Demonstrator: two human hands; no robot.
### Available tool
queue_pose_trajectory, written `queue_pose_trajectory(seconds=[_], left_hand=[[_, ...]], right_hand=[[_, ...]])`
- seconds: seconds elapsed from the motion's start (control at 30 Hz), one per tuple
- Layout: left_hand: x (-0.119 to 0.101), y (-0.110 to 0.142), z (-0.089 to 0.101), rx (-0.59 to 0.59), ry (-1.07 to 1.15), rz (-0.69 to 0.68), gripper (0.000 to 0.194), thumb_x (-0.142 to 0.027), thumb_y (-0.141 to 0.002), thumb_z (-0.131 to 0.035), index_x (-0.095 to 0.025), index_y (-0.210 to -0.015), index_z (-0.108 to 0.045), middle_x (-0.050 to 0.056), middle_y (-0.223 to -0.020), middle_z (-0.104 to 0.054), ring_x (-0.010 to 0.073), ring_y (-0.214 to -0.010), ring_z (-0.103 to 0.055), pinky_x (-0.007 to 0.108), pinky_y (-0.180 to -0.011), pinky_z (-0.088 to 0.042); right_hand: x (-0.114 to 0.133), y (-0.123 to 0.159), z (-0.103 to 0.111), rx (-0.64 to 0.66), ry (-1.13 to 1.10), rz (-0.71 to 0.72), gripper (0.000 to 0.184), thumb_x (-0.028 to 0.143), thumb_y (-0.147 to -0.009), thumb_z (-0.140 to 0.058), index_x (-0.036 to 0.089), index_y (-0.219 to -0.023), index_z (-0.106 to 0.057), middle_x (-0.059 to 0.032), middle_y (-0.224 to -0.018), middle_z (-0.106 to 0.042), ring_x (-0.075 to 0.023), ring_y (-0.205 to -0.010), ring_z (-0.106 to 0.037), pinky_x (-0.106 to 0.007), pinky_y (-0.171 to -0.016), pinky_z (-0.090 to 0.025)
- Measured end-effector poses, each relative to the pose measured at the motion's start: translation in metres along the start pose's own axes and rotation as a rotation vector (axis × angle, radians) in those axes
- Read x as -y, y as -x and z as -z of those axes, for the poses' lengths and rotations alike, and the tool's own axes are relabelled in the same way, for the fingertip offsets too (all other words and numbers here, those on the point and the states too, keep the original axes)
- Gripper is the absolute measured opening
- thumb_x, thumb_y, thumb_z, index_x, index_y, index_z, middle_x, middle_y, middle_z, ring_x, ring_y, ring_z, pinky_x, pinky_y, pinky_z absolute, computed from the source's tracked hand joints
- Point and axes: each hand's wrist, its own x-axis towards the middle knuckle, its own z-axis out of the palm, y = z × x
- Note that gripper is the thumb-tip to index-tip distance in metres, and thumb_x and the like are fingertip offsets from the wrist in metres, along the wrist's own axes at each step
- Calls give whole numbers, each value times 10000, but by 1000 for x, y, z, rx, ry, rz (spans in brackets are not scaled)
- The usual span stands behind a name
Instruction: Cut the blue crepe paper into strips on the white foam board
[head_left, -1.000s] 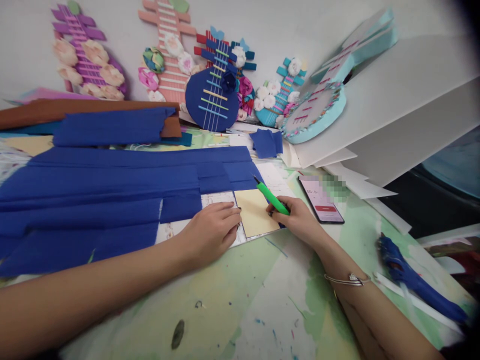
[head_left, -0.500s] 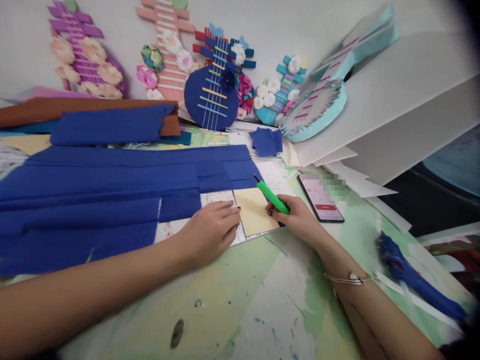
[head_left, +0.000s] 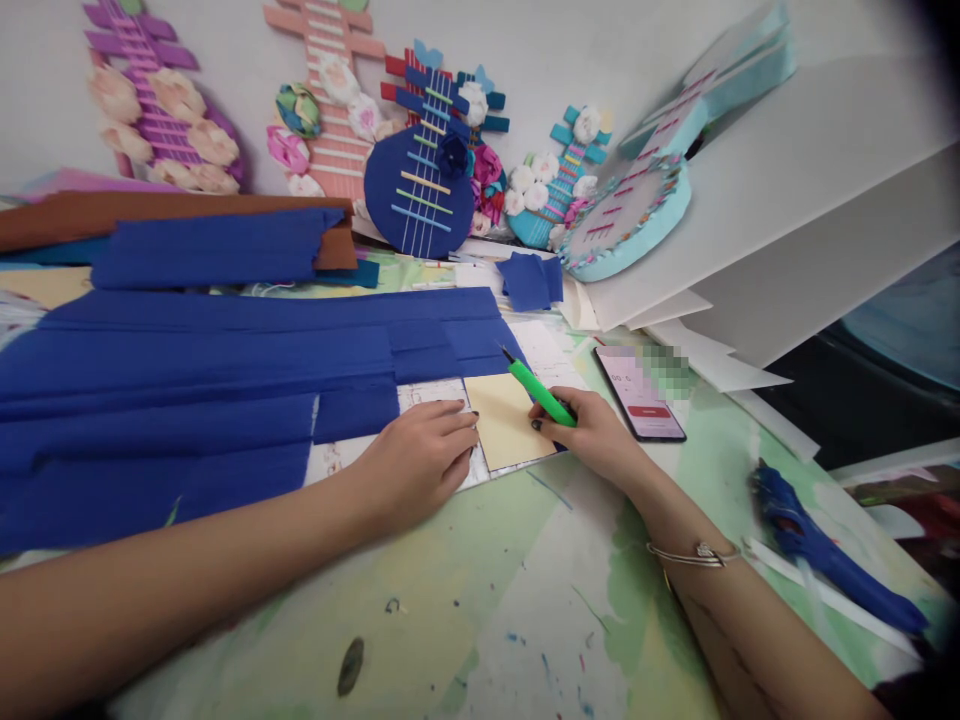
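My left hand (head_left: 424, 450) lies palm down, fingers stretched out, its fingertips at the left edge of a pale yellow paper square (head_left: 504, 415). Under the square is a white board (head_left: 334, 462). My right hand (head_left: 592, 435) is closed round a slim green pen-like tool (head_left: 540, 392), whose thin dark tip points up and left, away from me. Its fingers rest at the square's right edge, where a bit of dark blue shows. Blue crepe paper (head_left: 225, 350) spreads over the board to the left and behind.
A phone (head_left: 641, 395) lies right of my right hand. Further right is a blue glue gun (head_left: 825, 550). Small blue paper squares (head_left: 529, 281) lie behind the board. Several decorated paper instruments, one a dark blue lute (head_left: 418, 190), lean at the back beside white boards (head_left: 780, 220).
The whole view has shifted very slightly. Both hands, the green tool and the yellow square keep the same places relative to each other.
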Motion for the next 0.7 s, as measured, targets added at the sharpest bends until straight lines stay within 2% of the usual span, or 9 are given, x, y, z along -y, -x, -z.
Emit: queue_pose_trajectory(seconds=[0.7], left_hand=[[-1,-1,2,17,-55,-13,250,-149,-878,-438,-118,-960,-672,114,-1104,-675,269,-1108,-578,452,-948,-495]], right_hand=[[4,0,-2,-52,123,-50,107,247,-685,-630,202,-770,-675,-16,-744,-676,-190,-706,-591,-264,-609,-396]])
